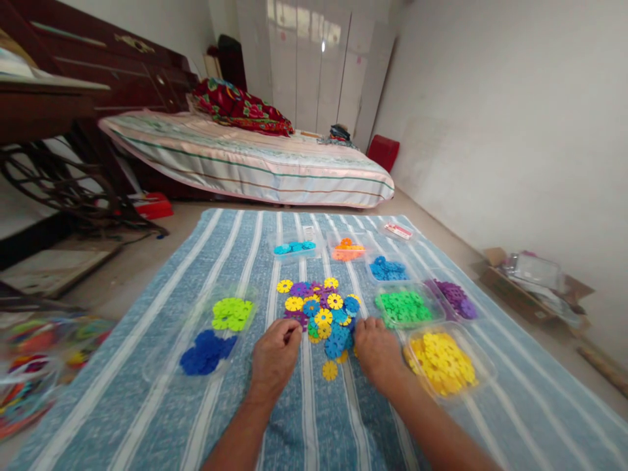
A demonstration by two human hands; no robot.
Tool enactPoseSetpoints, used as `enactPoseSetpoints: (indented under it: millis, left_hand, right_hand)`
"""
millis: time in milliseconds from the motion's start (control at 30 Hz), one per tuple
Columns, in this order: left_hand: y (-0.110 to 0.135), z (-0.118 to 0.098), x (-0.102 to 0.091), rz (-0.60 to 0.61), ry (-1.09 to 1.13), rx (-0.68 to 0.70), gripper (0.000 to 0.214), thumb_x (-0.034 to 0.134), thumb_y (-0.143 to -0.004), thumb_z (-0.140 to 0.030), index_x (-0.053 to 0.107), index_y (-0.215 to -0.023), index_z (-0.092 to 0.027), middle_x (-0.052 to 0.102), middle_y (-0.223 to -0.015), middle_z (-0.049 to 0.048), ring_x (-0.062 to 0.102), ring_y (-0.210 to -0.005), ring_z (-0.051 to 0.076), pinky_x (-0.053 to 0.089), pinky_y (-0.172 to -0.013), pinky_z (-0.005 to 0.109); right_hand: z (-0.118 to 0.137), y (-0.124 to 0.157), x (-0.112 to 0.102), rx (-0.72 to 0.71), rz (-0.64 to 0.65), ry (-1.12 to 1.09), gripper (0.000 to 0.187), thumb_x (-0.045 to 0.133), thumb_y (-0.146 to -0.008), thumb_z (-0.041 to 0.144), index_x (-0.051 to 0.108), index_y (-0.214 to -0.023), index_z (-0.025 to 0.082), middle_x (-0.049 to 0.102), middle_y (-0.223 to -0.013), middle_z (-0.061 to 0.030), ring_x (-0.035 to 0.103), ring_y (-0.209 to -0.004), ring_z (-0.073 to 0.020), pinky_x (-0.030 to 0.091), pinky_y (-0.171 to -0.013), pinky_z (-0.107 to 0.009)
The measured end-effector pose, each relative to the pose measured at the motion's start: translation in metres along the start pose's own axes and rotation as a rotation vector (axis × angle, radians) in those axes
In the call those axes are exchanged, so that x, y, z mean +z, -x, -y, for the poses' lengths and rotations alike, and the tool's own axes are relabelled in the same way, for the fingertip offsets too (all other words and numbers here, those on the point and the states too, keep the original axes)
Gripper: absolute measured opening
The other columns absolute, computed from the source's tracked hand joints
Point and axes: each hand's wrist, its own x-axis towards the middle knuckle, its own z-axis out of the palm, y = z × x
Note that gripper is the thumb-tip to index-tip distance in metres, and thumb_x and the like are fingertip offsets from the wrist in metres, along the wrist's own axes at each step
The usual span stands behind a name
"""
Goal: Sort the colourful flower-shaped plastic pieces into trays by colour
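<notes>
A loose pile of snowflake-shaped plastic discs (pixel 322 318) lies in the middle of the striped cloth, mixing yellow, blue, purple and a little green. At its left edge is my left hand (pixel 275 353), with thumb and fingers curled together beside purple discs (pixel 297 319). What those fingers pinch, if anything, is hidden. My right hand (pixel 377 350) rests against the pile's right side, fingers bent down and closed next to blue discs (pixel 338 340); their tips are hidden. One yellow disc (pixel 330 370) lies alone between my hands.
Clear tubs hold sorted discs: yellow (pixel 444 366), green (pixel 405 307), purple (pixel 454 299), blue (pixel 387 269), orange (pixel 348 249) and light blue (pixel 294 248). Lime discs (pixel 232 314) and dark blue discs (pixel 206 352) sit left. Beyond stands a bed (pixel 255 163); a cardboard box (pixel 534 288) is right.
</notes>
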Motion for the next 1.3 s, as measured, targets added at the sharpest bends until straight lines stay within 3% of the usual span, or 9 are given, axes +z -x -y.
enactPoseSetpoints:
  millis: [267,433,567,667,733,867,967,1167,1300]
  left_hand:
    - [0.002,-0.003,-0.001,-0.012,-0.009,0.01,0.02,0.044,-0.078,-0.031,0.059,-0.07,-0.021,0.061,-0.073,-0.0006,0.058,-0.07,0.013,0.045,-0.068,0.023]
    - [0.002,-0.003,-0.001,-0.01,-0.003,0.007,0.02,0.044,-0.079,-0.031,0.058,-0.069,-0.021,0.061,-0.071,-0.0007,0.058,-0.069,0.013,0.044,-0.067,0.024]
    - [0.003,-0.003,-0.001,-0.018,-0.006,0.022,0.02,0.043,-0.079,-0.029,0.058,-0.069,-0.021,0.061,-0.072,-0.0007,0.058,-0.069,0.013,0.044,-0.067,0.023]
    - [0.003,-0.002,0.0,-0.024,-0.022,0.029,0.02,0.043,-0.079,-0.028,0.058,-0.07,-0.021,0.061,-0.073,-0.0005,0.058,-0.07,0.013,0.044,-0.067,0.023]
    - [0.003,-0.002,0.001,-0.028,-0.032,0.026,0.02,0.043,-0.079,-0.028,0.058,-0.069,-0.021,0.06,-0.072,-0.0006,0.057,-0.068,0.013,0.044,-0.067,0.023]
    - [0.004,0.0,0.003,-0.024,-0.028,0.023,0.019,0.044,-0.079,-0.028,0.059,-0.07,-0.02,0.061,-0.073,-0.0002,0.058,-0.07,0.013,0.044,-0.067,0.023]
    - [0.005,0.0,0.004,-0.02,-0.016,0.015,0.019,0.045,-0.079,-0.028,0.06,-0.072,-0.02,0.062,-0.075,0.0005,0.059,-0.073,0.014,0.045,-0.069,0.024]
    - [0.006,-0.004,0.003,-0.011,-0.008,0.012,0.019,0.045,-0.079,-0.028,0.06,-0.072,-0.019,0.062,-0.077,0.0009,0.059,-0.073,0.014,0.046,-0.07,0.024]
    - [0.006,-0.004,0.003,-0.02,-0.005,0.016,0.019,0.045,-0.079,-0.027,0.06,-0.07,-0.019,0.062,-0.076,0.0008,0.059,-0.072,0.013,0.046,-0.069,0.024]
  right_hand:
    - [0.004,0.006,-0.005,-0.079,-0.004,0.008,0.028,0.04,-0.082,0.002,0.062,-0.097,0.01,0.064,-0.091,-0.0155,0.061,-0.086,-0.0245,0.047,-0.065,-0.03]
    - [-0.016,-0.01,-0.032,-0.103,-0.053,-0.005,0.027,0.04,-0.083,0.006,0.062,-0.094,0.017,0.065,-0.088,-0.0089,0.062,-0.081,-0.0194,0.045,-0.063,-0.025]
    - [-0.049,-0.035,-0.067,0.057,-0.195,0.017,0.033,0.031,-0.087,0.009,0.056,-0.108,0.015,0.061,-0.104,-0.0146,0.058,-0.093,-0.0239,0.043,-0.068,-0.029]
    - [-0.062,-0.041,-0.077,0.178,-0.363,0.019,0.033,0.03,-0.09,0.017,0.053,-0.114,0.015,0.058,-0.11,-0.0147,0.054,-0.099,-0.0257,0.041,-0.074,-0.031]
    - [-0.057,-0.032,-0.071,0.13,-0.358,-0.023,0.03,0.032,-0.091,0.022,0.056,-0.109,0.018,0.06,-0.106,-0.0112,0.056,-0.094,-0.023,0.04,-0.073,-0.029]
    - [-0.027,0.001,-0.041,-0.1,-0.118,-0.174,0.024,0.037,-0.09,0.025,0.06,-0.095,0.02,0.063,-0.096,-0.0065,0.058,-0.086,-0.0182,0.04,-0.07,-0.025]
    - [-0.005,0.021,-0.018,-0.161,-0.051,-0.268,0.019,0.043,-0.088,0.025,0.061,-0.09,0.019,0.062,-0.097,-0.0063,0.057,-0.093,-0.0191,0.041,-0.077,-0.026]
    - [0.015,0.027,0.012,-0.18,-0.231,-0.357,0.022,0.053,-0.083,0.028,0.06,-0.1,0.017,0.055,-0.119,-0.0114,0.042,-0.119,-0.026,0.037,-0.097,-0.037]
    - [0.021,0.023,0.026,-0.183,-0.325,-0.341,0.022,0.057,-0.081,0.027,0.06,-0.099,0.015,0.054,-0.118,-0.0135,0.039,-0.12,-0.0272,0.038,-0.095,-0.04]
